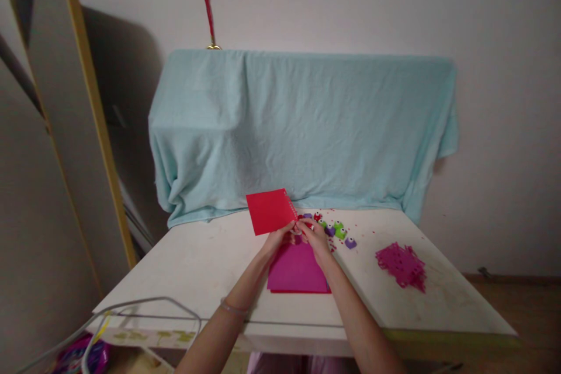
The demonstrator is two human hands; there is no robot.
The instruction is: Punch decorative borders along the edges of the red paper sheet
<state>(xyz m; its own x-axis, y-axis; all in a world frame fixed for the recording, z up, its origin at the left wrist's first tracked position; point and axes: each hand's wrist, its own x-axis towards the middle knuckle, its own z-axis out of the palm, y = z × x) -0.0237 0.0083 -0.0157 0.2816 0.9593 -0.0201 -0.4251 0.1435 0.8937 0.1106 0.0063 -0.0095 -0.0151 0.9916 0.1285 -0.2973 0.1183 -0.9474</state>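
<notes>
A red paper sheet (269, 211) is held up above the table, with small holes punched in a row along its right edge. My left hand (283, 236) is closed on the sheet's lower right corner. Close beside it, my right hand (313, 232) is pinched at the end of the punched edge. A small whitish piece shows between the hands; its kind is unclear and the fingers hide most of it. Under my wrists lies a stack of magenta paper (298, 269) with red paper beneath. Several small purple, green and red craft punches (337, 230) stand just beyond my right hand.
A heap of cut magenta paper strips (402, 266) lies to the right on the white table (210, 263). Tiny paper bits are scattered around the punches. A light blue cloth (307, 128) drapes behind the table. A bent metal frame (144, 301) crosses the front left edge.
</notes>
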